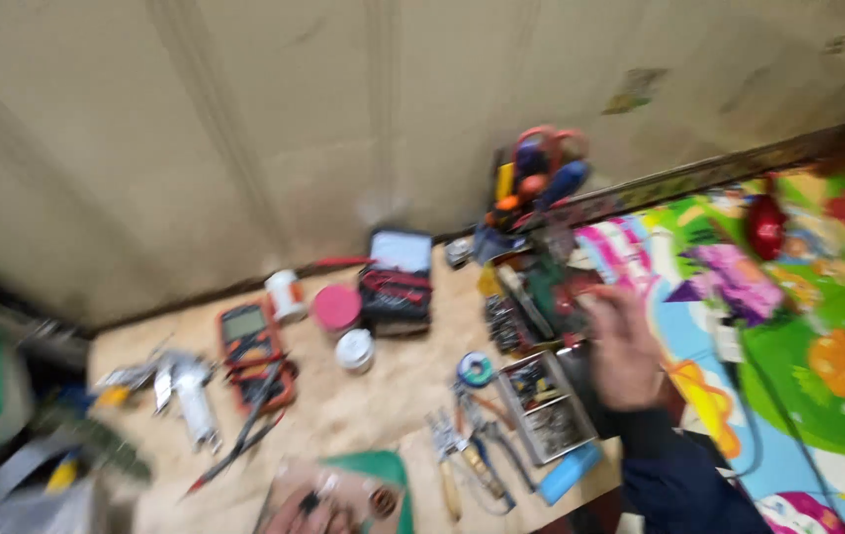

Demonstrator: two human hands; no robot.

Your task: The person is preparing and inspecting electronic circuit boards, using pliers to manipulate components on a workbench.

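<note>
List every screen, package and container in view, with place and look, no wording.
Multimeter: orange, rectangular, pale screen, left of centre on the board.
Round tin: pink lid, beside the multimeter.
Small round container: white, just below the tin.
Parts box: open, compartmented, near the right hand.

A small parts tray (546, 405) is sitting just right of the frame's centre, low down, on the pale wooden board — a shallow, open rectangular box, lying flat and turned slightly askew, its long side running toward the lower right. A divider is splitting it into compartments: the upper one is holding dark and yellowish bits, the lower one a heap of greyish metal pieces too blurred to tell apart. A blue strip is lying just beside its lower right corner — whether touching it, I cannot tell.
</note>
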